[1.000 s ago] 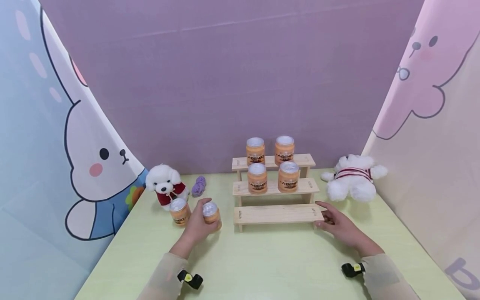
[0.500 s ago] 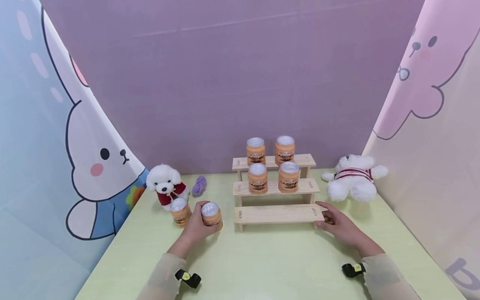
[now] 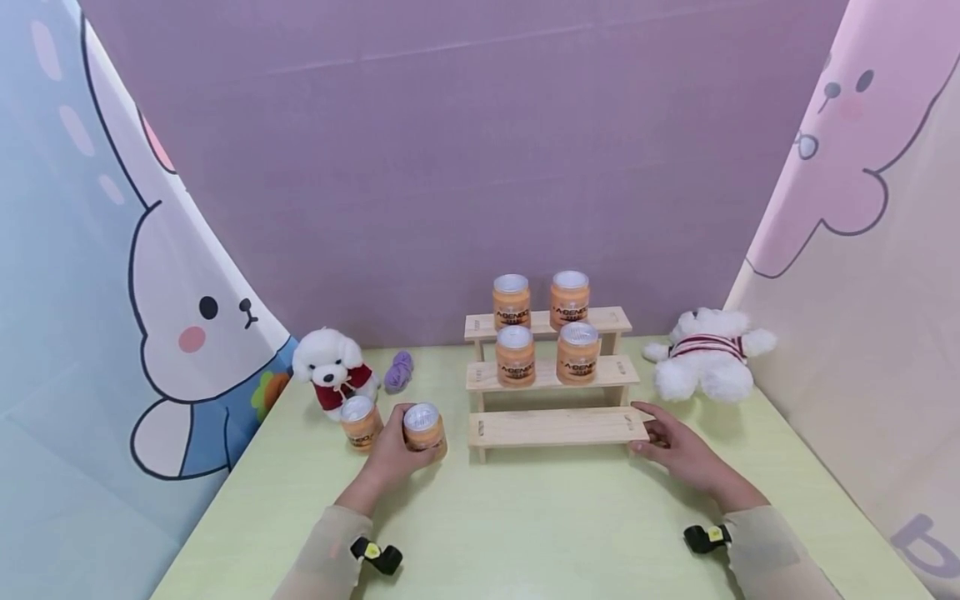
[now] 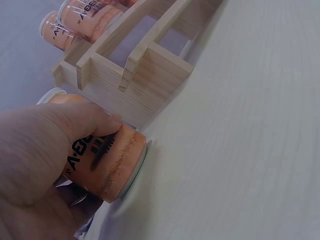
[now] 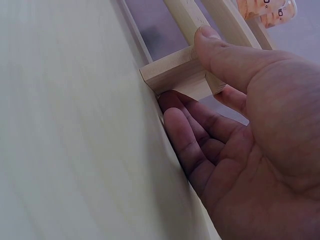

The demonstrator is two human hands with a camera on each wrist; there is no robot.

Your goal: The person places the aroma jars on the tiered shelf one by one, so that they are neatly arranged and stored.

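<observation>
My left hand [image 3: 392,454] grips an orange can [image 3: 425,432] with a pale lid, left of the three-step wooden rack [image 3: 558,427]. In the left wrist view the thumb lies across the can's printed label [image 4: 95,150], and its base is close over the table. At the rack's right end, my right hand [image 3: 678,450] holds the lowest step, with the thumb [image 5: 225,52] on its edge and the fingers [image 5: 180,132] curled below. Another orange can [image 3: 362,423] stands just left of my left hand. Two cans [image 3: 516,358] sit on the middle step, and two more [image 3: 512,303] on the top one.
A white plush dog [image 3: 327,367] in red sits behind the left can, with a purple yarn bundle [image 3: 399,372] beside it. To the rack's right lies a white plush toy [image 3: 705,354] in stripes. A purple backdrop [image 3: 480,167] rises behind the table [image 3: 525,533].
My left hand has shifted slightly to the left and nearer, and more of the gripped can shows. The right hand and the rack stay where they were.
</observation>
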